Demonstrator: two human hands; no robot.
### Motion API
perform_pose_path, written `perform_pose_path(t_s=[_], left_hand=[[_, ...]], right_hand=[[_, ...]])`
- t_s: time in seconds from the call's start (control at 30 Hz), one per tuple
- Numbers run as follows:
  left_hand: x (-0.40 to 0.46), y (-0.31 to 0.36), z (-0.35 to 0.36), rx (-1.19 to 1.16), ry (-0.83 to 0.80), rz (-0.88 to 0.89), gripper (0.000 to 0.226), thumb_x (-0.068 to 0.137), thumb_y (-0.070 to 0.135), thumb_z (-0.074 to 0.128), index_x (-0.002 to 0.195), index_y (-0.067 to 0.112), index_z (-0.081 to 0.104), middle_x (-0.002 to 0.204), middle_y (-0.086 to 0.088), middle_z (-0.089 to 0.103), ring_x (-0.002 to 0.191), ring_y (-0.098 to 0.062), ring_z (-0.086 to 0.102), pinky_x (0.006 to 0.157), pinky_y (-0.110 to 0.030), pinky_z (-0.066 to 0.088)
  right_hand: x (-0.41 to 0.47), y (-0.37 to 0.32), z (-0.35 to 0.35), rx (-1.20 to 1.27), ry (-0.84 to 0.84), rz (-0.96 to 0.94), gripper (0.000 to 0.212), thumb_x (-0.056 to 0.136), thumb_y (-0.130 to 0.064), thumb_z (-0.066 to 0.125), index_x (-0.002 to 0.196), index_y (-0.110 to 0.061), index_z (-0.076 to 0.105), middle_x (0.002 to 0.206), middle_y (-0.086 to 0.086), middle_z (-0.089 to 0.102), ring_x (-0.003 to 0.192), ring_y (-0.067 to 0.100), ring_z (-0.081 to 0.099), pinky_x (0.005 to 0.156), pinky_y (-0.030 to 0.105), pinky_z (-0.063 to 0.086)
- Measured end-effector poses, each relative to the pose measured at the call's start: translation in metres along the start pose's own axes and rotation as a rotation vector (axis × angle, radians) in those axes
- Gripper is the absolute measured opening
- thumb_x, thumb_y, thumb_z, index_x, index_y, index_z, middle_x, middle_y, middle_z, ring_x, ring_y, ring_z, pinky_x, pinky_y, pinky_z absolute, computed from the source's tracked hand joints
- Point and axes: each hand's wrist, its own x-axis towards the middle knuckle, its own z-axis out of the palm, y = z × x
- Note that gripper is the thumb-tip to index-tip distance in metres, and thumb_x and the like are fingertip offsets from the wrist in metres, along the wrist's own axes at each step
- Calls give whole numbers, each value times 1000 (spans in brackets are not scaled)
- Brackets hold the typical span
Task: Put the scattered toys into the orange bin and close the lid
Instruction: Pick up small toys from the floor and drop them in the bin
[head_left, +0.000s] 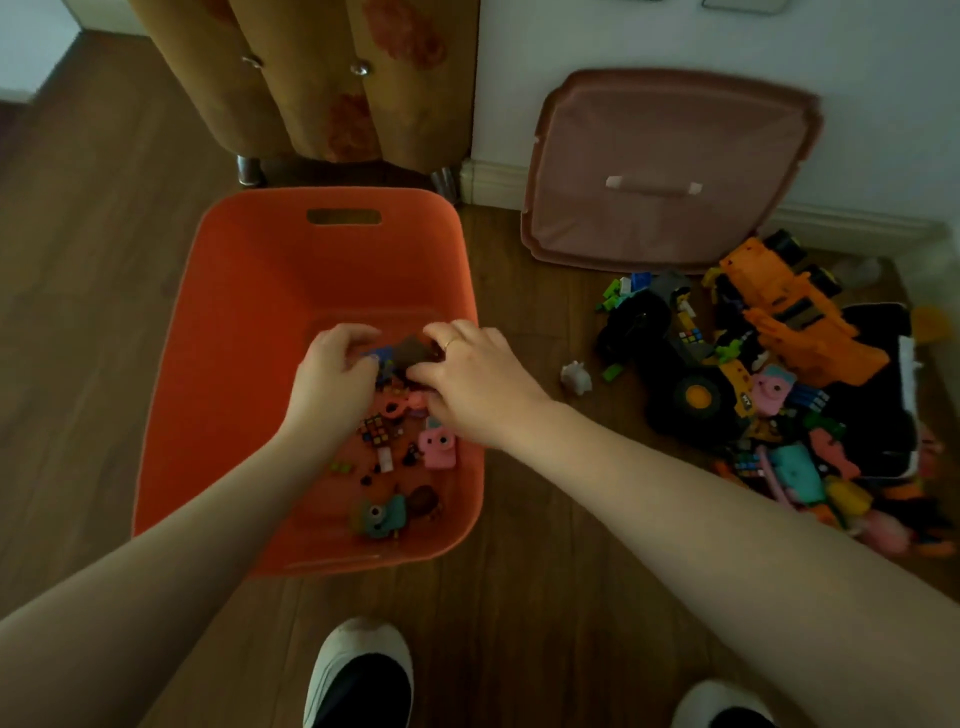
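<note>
Our shoes (358, 675) stood nearest. Over the orange bin (249, 322) at left, our left hand (335, 376) and right hand (475, 384) together clutched dark toys (410, 351). The lid (670, 171) leaned far right, the toy pile (769, 374) nearer.

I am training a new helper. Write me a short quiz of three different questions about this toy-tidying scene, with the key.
1. True or false: the lid is already on the orange bin.
2. Where is the toy pile lying?
A. inside the bin
B. on the floor, on the person's right of the bin
C. on the lid
3. Fill in: both the left hand and the right hand are over the ____.

Key
1. False; it leans against the wall.
2. B
3. bin; their grip surrounds a small bunch of toys.
</note>
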Motion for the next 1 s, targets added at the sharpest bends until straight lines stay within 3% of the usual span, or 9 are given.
perform_pose_path(t_s=[0.07,0.13,0.27,0.33,0.43,0.53,0.6,0.8,1.0], left_hand=[[-7,22,9,-43,-15,129,32,85,7,44,105,28,57,112,7,49,91,-3,50,75,-21,41],[-15,45,20,-61,-27,237,30,85,5,44,96,28,59,107,9,51,103,-9,47,85,-26,39],[-30,84,57,18,-130,412,25,85,3,46,92,22,62,102,5,52,102,-10,40,85,-23,31],[-32,98,79,79,-218,505,24,85,5,48,96,19,64,104,5,52,103,-9,38,87,-22,30],[-27,110,115,163,-384,571,23,88,14,49,106,22,60,113,5,49,110,-11,39,89,-24,32],[-16,113,156,274,-563,489,31,90,18,47,121,21,52,128,0,43,115,-18,43,87,-25,38],[-8,111,183,394,-634,431,40,90,19,48,130,20,44,136,-3,36,119,-23,42,92,-32,44],[23,91,238,819,-683,451,64,89,12,48,145,27,19,152,-11,10,129,-34,29,94,-44,45],[44,64,260,929,-730,366,64,89,7,46,144,29,23,155,-8,3,130,-34,28,98,-44,40]], right_hand=[[-10,15,0,66,81,-19,29,92,-29,48,114,-20,64,149,15,30,136,32,22,106,45,18],[-24,35,0,170,153,-5,27,91,-24,49,110,-11,64,144,17,38,133,34,30,105,46,25],[-63,82,10,247,205,200,35,91,-16,47,126,-13,49,134,8,48,122,26,47,98,39,42],[-82,108,25,141,164,343,39,92,-21,47,130,-16,46,135,6,48,124,25,43,102,37,34],[-108,146,47,-47,51,622,45,90,-28,48,133,-17,43,145,10,36,138,29,24,112,42,16],[-130,185,61,36,-22,914,62,90,-35,50,144,-18,25,155,13,16,144,31,7,115,47,6],[-140,209,68,149,-70,1010,72,91,-45,47,148,-20,12,157,13,9,144,32,4,115,48,5],[-124,248,78,233,-97,932,71,92,-53,39,149,-21,12,156,10,16,143,31,11,114,49,10],[-97,248,89,113,-156,924,71,85,-55,50,145,-25,24,150,16,22,137,40,14,110,51,16]])
